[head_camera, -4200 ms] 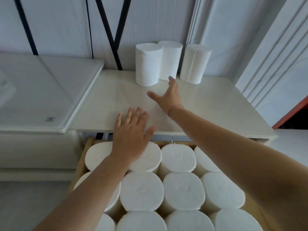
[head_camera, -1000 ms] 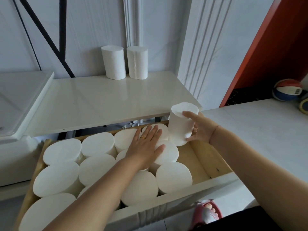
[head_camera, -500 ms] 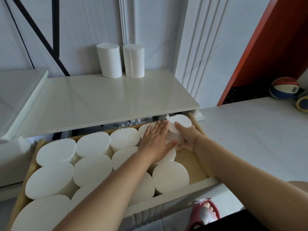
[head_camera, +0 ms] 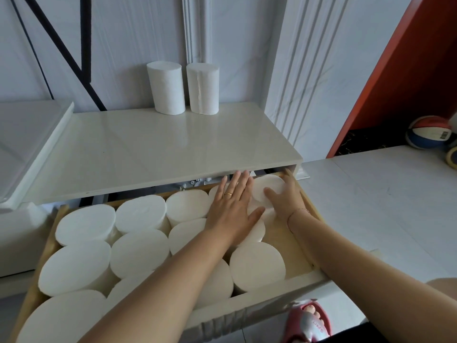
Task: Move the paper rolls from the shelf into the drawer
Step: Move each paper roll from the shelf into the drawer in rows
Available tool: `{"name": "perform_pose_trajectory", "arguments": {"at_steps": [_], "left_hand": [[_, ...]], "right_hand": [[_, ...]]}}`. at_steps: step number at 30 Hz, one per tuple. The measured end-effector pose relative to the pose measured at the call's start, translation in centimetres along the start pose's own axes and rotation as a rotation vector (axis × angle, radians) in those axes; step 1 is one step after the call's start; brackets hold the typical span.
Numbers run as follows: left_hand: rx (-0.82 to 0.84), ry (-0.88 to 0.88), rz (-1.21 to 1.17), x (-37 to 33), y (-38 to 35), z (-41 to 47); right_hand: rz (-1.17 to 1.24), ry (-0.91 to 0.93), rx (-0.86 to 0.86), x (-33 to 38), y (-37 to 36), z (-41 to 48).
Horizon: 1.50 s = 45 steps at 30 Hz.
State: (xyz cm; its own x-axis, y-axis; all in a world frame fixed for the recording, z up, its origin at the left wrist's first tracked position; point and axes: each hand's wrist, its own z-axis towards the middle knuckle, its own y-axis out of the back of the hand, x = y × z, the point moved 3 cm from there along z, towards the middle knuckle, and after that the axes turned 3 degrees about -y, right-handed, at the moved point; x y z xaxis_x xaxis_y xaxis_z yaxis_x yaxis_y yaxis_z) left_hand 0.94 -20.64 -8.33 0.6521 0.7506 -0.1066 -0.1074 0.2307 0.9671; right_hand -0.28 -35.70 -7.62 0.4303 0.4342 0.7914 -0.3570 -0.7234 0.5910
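Observation:
Two white paper rolls (head_camera: 166, 87) (head_camera: 203, 88) stand upright side by side at the back of the cream shelf (head_camera: 153, 154), against the wall. Below it the wooden drawer (head_camera: 306, 233) is pulled out and packed with several upright white rolls (head_camera: 138, 253). My right hand (head_camera: 284, 196) grips one roll (head_camera: 268, 188) in the drawer's far right corner, partly under the shelf edge. My left hand (head_camera: 233, 209) lies flat, fingers spread, on top of the rolls just left of that one. Bare wooden drawer floor shows along the right side.
A white slab (head_camera: 27, 149) lies on the left, overlapping the shelf's edge. Black diagonal bars (head_camera: 64, 50) run up the wall. An orange panel (head_camera: 395, 70) and balls (head_camera: 429, 136) are at the right. My foot in a pink slipper (head_camera: 308, 323) stands by the drawer front.
My right hand took one of three rolls off the shelf, brought it down and lowered it into the drawer's far right corner. My left hand slid along the roll tops beside it.

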Motion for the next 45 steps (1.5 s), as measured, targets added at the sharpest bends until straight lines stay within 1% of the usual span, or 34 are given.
{"name": "perform_pose_trajectory", "arguments": {"at_steps": [2,3,4,6,8,11,13,16,19,23,29,34,39,42,45], "left_hand": [[-0.054,0.011,0.051,0.8,0.6,-0.1],[-0.06,0.032,0.069,1.5,0.7,-0.1],[-0.057,0.059,0.084,2.4,0.9,-0.1],[-0.045,0.109,0.093,4.1,1.0,0.0],[-0.041,0.134,0.104,5.5,1.1,0.1],[-0.06,0.138,0.116,6.6,1.3,0.1],[-0.109,0.142,0.105,7.0,1.9,0.3],[-0.183,0.204,0.087,7.8,2.8,0.7],[-0.203,0.251,0.093,8.2,2.8,0.9],[-0.212,0.243,0.075,8.2,2.5,0.9],[-0.23,0.264,0.069,8.4,2.1,1.0],[-0.22,0.273,0.079,8.4,2.0,0.8],[-0.213,0.277,0.068,8.6,1.9,0.7],[-0.214,0.276,0.071,8.6,1.9,0.8],[-0.207,0.275,0.061,8.6,1.8,0.8]], "right_hand": [[-0.02,0.221,-0.089,1.7,0.2,-1.0],[-0.014,0.297,-0.121,2.6,0.1,-1.2],[-0.004,0.352,-0.139,3.5,-0.1,-1.3],[0.035,0.4,-0.138,5.5,-0.8,-0.8],[0.08,0.405,-0.103,7.5,-1.7,0.6],[0.078,0.4,-0.055,10.5,-3.3,3.8],[0.077,0.384,-0.027,12.5,-4.6,6.0],[0.087,0.358,0.011,15.2,-6.5,9.6],[0.109,0.359,0.026,17.4,-8.3,12.9],[0.16,0.354,0.046,19.3,-10.7,16.5],[0.297,0.271,0.081,20.9,-12.8,20.8],[0.413,0.241,0.109,22.0,-13.7,22.5],[0.389,0.253,0.125,22.4,-14.2,22.6],[0.392,0.262,0.104,22.5,-14.3,22.1],[0.343,0.286,0.096,22.0,-13.6,21.0]]}}
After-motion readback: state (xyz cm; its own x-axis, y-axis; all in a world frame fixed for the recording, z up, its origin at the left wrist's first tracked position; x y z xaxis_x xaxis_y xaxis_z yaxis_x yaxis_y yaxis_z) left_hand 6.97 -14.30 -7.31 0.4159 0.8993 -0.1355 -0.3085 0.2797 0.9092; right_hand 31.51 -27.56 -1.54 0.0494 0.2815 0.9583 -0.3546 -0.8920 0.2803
